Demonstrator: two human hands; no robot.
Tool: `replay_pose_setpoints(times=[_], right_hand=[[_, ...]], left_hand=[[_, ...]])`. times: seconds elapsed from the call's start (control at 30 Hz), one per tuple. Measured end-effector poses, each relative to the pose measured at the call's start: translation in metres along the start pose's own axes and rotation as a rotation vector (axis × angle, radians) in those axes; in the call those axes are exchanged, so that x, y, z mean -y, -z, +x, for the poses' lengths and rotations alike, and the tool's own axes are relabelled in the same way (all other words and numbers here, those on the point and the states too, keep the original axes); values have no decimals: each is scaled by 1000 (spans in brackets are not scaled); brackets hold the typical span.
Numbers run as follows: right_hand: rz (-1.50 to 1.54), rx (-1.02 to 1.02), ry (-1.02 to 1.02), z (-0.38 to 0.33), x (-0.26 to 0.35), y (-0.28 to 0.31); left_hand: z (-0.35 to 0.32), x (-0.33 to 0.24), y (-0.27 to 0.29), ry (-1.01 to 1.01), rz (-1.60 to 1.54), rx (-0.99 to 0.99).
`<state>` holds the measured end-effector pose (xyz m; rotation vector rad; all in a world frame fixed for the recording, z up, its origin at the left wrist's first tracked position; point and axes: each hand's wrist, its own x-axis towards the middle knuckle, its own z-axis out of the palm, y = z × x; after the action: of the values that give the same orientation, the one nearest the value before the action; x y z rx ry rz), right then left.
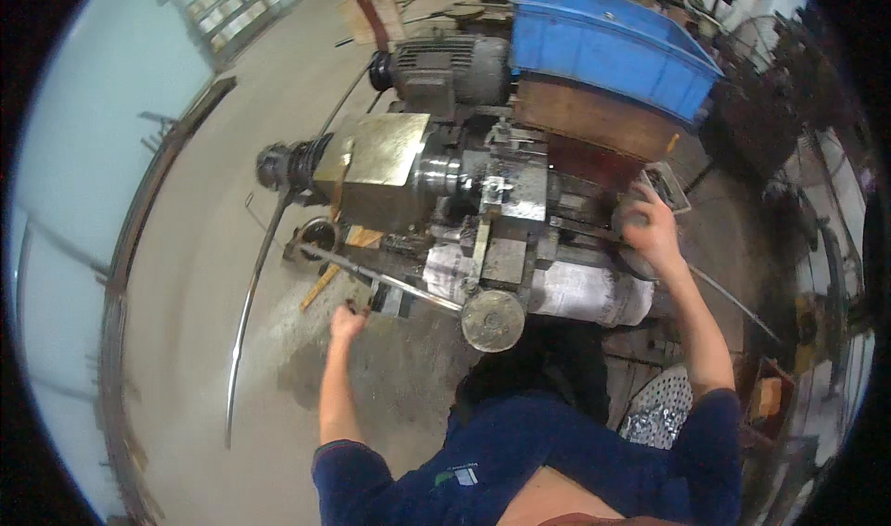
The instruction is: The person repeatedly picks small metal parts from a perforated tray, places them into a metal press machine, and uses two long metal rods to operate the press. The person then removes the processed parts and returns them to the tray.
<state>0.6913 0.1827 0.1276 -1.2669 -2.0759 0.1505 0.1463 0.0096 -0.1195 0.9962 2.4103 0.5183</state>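
Observation:
A small, greasy metal lathe (506, 178) stands in front of me, with a shiny spindle (441, 175) at its middle. My right hand (652, 231) is at the lathe's right end, its fingers curled round a dark round wheel (627, 222) that they partly hide. Low on the left, my left hand (346, 325) is closed beside a long metal lever (390, 282); a small dark thing shows at its fingers, too small to name. That lever runs toward a round metal disc (493, 321) on the lathe's near side.
Behind the lathe are an electric motor (455, 70) and a blue plastic crate (608, 48) on a brown box (585, 109). White bags (589, 292) lie under the lathe bed. A long rod (243, 340) slants down at left. A perforated metal seat (657, 410) is by my right side.

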Motion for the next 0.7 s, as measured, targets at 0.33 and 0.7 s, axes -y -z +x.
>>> replay_pose_setpoints(times=[0.33,0.7], right_hand=[[-465,87,-658,-147,-146,96],[-913,304,-936,-226,-270,110]], left_hand=[[35,-60,4,-401,910,95],[-6,-76,84,-140,-564,-85]])
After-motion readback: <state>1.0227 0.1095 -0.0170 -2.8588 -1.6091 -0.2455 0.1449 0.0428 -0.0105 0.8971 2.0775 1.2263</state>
